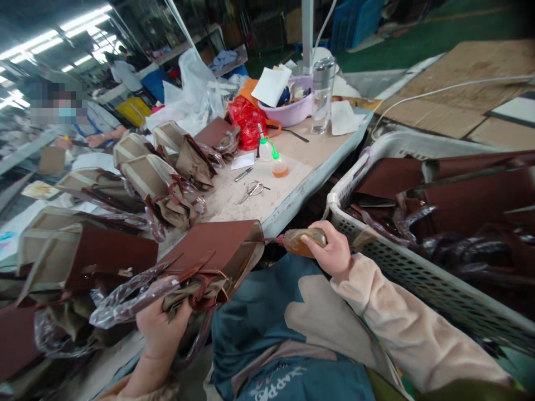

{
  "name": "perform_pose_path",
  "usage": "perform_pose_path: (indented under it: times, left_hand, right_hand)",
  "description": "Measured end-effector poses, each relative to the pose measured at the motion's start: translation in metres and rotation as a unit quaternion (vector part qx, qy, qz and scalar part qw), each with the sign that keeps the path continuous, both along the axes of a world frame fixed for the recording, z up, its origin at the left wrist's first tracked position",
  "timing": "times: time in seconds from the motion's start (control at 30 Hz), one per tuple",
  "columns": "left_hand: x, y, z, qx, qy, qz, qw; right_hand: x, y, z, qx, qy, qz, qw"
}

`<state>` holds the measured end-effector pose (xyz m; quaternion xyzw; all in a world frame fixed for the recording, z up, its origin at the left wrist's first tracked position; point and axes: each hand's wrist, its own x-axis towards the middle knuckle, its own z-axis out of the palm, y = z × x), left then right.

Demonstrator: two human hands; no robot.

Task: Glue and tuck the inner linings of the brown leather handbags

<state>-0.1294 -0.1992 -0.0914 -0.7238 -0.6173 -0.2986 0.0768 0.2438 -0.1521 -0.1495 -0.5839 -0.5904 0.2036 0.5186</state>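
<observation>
My left hand (pixel 163 326) is closed around the gathered top and handle area of a brown handbag (pixel 221 245). The bag lies tilted over the table edge in front of me, its flat brown panel facing up and plastic wrap on its handle. In my right hand (pixel 332 250), closed with the thumb on top, is a rounded tan-brown block (pixel 297 243). A thin reddish piece runs between that block and the bag's far end; its kind I cannot make out. The undersides of both hands' grips are hidden.
Several similar bags (pixel 144 181) crowd the table on the left. Scissors (pixel 253 190), green-capped bottles (pixel 279 166), a water bottle (pixel 322 97) and a purple basin (pixel 292 111) are farther back. A white crate (pixel 401 256) of brown bags stands right. A co-worker (pixel 98 125) is across.
</observation>
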Motion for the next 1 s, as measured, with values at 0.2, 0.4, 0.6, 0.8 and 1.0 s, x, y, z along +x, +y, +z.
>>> perform_pose_path:
  times: [0.2,0.4,0.6,0.8,1.0]
  left_hand:
    - [-0.012,0.027,0.024,0.046,-0.044,0.029,0.998]
    - [-0.023,0.066,0.047,0.083,-0.059,0.007,0.995]
    - [-0.035,0.077,0.042,0.079,0.019,-0.092,0.992]
    - [-0.035,0.051,0.003,0.054,0.068,-0.048,0.995]
    - [-0.034,0.034,-0.016,0.038,0.008,-0.101,0.994]
  right_hand:
    - [0.0,0.004,0.002,0.011,0.066,-0.059,0.996]
    - [-0.012,0.024,0.003,0.003,0.152,-0.083,0.985]
    - [-0.033,0.058,-0.004,0.0,0.252,-0.11,0.961]
    - [-0.041,0.063,-0.018,-0.031,0.256,-0.104,0.96]
    - [-0.044,0.052,-0.024,-0.065,0.212,-0.084,0.971]
